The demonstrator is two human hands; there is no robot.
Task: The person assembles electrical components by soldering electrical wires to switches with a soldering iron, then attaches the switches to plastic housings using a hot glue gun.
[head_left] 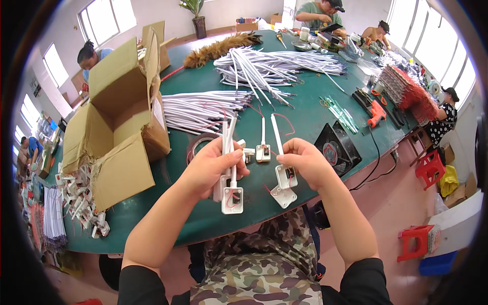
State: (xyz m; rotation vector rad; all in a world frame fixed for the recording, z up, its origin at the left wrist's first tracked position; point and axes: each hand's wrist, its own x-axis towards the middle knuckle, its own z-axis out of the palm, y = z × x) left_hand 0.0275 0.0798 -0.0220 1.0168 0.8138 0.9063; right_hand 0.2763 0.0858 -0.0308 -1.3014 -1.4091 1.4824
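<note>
My left hand (213, 165) is closed around a bundle of white tubes (229, 133), held upright. At their lower end hangs an open white switch box (232, 207) with a black part and thin red wire inside. Between the fingers and thumb of my right hand (310, 161) is another white tube (276, 133); its open white box (286, 175) also shows red wire. Just below that box is a white plate (283, 197); I cannot tell whether they are joined. Between my hands, a third tube with an open box (263, 153) lies on the green table (173, 223).
Beside my left arm stand an open cardboard box (122, 173) and a heap of white pieces (81, 201). White tubes (269, 68) lie in piles ahead. A black fan (338, 150) and an orange glue gun (376, 113) sit right. Several people work around the table.
</note>
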